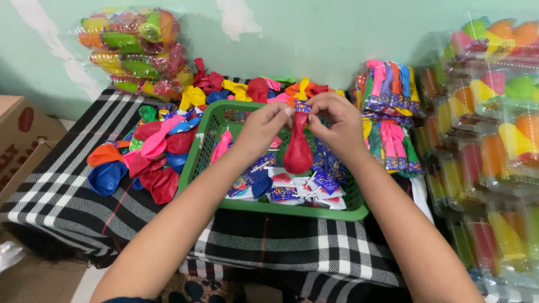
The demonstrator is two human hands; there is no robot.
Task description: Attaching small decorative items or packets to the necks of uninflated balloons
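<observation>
Red balloon neck pinched, both hands, over basket.

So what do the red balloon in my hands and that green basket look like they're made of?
Red balloon: likely latex rubber, limp and slightly glossy, hanging soft from both hands. Green basket: looks like moulded plastic, with stiff lattice walls and a smooth rim.

Both hands up over the green basket: left hand and right hand pinch the neck of a red balloon, hanging limp. Loose balloons piled on the checkered cloth beside it.
</observation>
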